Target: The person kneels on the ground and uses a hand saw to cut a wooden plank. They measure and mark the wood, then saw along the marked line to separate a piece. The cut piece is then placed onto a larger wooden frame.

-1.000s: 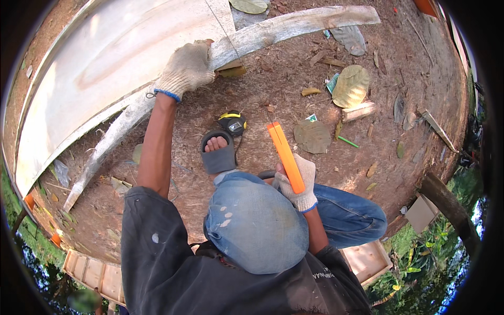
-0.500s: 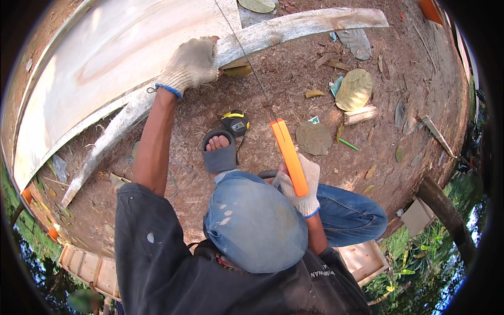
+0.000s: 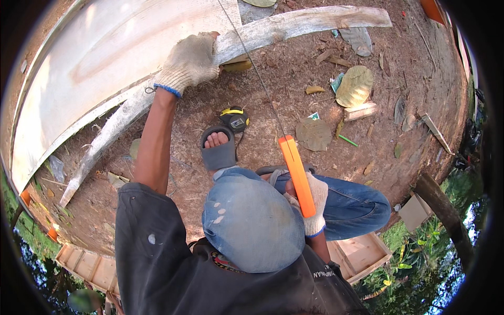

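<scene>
My left hand [image 3: 187, 64], in a knitted work glove with a blue cuff edge, is closed over a long rough wooden plank [image 3: 294, 29]. My right hand [image 3: 314, 205], gloved too, grips the orange handle of a handsaw [image 3: 297, 173]. Seen edge-on, the thin saw blade runs up and away from the handle and crosses the plank just right of my left hand. Whether its teeth are in the wood cannot be made out. The plank looks bowed in this view and slants from upper right to lower left, along a pale board [image 3: 105, 58].
A yellow-and-black tape measure [image 3: 234, 119] lies on the soil by my sandalled foot [image 3: 217, 147]. Dry leaves [image 3: 354, 86], a small wood block [image 3: 360, 111] and a green stick [image 3: 348, 140] are scattered at right. Wooden frames [image 3: 89, 268] stand behind me.
My right hand has drawn the saw back toward my body and slightly right, so less blade lies beyond the plank. My left hand stays on the plank.
</scene>
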Available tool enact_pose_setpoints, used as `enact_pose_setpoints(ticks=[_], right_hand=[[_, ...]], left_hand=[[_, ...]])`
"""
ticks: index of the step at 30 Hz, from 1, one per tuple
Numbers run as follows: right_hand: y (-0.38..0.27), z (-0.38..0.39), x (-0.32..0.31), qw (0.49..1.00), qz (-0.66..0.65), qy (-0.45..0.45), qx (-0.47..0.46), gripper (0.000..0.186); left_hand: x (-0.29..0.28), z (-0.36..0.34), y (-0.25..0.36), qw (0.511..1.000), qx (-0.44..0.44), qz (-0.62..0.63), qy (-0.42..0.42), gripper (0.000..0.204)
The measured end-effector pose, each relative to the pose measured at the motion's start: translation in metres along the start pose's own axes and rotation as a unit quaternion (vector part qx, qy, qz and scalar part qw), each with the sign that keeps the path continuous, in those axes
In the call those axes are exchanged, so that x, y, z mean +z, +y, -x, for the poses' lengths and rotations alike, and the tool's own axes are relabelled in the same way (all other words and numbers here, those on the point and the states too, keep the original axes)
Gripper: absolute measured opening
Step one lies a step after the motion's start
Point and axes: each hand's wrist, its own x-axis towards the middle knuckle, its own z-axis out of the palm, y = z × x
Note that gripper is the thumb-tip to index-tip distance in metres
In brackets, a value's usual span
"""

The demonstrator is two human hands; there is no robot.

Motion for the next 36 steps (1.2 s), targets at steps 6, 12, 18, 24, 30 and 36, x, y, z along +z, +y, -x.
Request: enact_pose_setpoints(ticks=[6, 12, 18, 24, 30, 36], right_hand=[[0.01, -0.083, 0.027, 0.998, 0.008, 0.048, -0.026, 0.014], [0.005, 0.004, 0.003, 0.998, 0.037, 0.013, -0.042, 0.018], [-0.002, -0.062, 0.014, 0.998, -0.04, 0.038, 0.008, 0.014], [-0.001, -0.029, 0.02, 0.999, 0.013, 0.052, 0.011, 0.018], [-0.002, -0.005, 0.016, 0.997, 0.05, 0.045, 0.036, 0.017], [0.013, -0.096, 0.032, 0.994, 0.021, 0.077, -0.07, 0.011]], left_hand=[[0.023, -0.021, 0.004, 0.997, 0.059, -0.009, 0.048, 0.041], [0.02, -0.014, -0.006, 0.999, 0.027, -0.032, -0.002, 0.045], [0.014, -0.007, 0.01, 0.997, 0.065, -0.006, 0.048, 0.051], [0.015, -0.012, 0.01, 0.999, 0.041, 0.0, 0.003, 0.053], [0.017, -0.012, 0.011, 0.999, 0.044, -0.01, -0.004, 0.047], [0.013, -0.021, 0.011, 0.999, 0.037, -0.003, -0.001, 0.05]])
